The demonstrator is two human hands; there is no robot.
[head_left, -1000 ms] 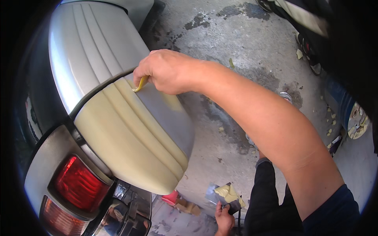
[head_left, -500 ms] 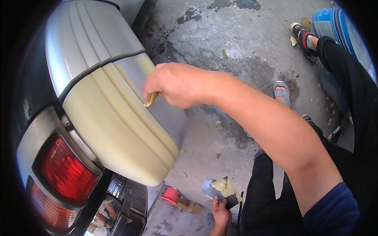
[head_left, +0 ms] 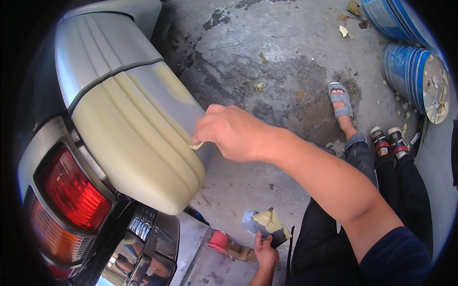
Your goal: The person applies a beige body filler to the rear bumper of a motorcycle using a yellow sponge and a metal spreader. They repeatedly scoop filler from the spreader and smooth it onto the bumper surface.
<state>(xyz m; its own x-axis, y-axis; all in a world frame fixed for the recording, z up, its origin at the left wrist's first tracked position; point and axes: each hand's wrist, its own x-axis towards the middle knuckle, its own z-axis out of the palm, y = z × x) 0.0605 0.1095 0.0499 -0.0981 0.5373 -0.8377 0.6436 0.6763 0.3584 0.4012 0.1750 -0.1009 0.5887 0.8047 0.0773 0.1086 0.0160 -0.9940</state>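
Note:
My right hand (head_left: pixel 229 131) is closed in a pinch on a small spreader (head_left: pixel 196 146) smeared with cream filler. The spreader is at the right edge of a ribbed bumper corner (head_left: pixel 129 143), mostly coated in cream, on a vehicle. Along the panel's upper right runs a bare grey band with a cream filler strip (head_left: pixel 174 86) on it. Low in the view, my left hand (head_left: pixel 266 251) grips a dark flat board (head_left: pixel 278 241) that carries a lump of cream filler (head_left: pixel 269 220). Part of the spreader is hidden by my fingers.
A red and orange tail light (head_left: pixel 76 188) and chrome trim (head_left: pixel 164 231) lie left of the panel. Blue drums (head_left: pixel 405 71) stand at the upper right. Someone's sneakers (head_left: pixel 389 140) and a sandalled foot (head_left: pixel 340 100) are on the concrete. A red roll (head_left: pixel 218 240) lies below.
My right hand has moved nearer along the panel's right side with the spreader, uncovering more of the cream strip. The view has shifted slightly. At right, another person's dark-trousered leg has stepped nearer.

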